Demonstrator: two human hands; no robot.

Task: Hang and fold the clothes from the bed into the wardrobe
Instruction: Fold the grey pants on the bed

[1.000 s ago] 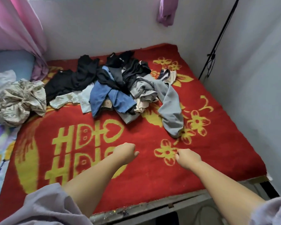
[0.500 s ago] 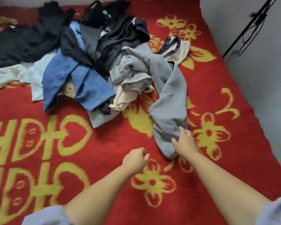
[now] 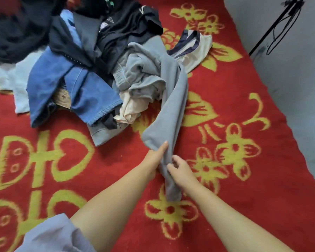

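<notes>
Hands, half a second ago apart with only the right at the cloth, now both hold the grey trouser leg (image 3: 173, 113): the left hand (image 3: 155, 158) clasps it, thumb up, and the right hand (image 3: 180, 171) pinches it lower down. Its end trails over the red blanket (image 3: 262, 179). Its upper part joins the clothes pile (image 3: 91, 70), blue jeans (image 3: 76, 90) alongside.

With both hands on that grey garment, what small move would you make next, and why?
Probably pull the grey garment toward the bed's near edge. Both the left hand and right hand hold its near end, while its far end still lies tangled in the pile, so it needs drawing free before folding.
</notes>
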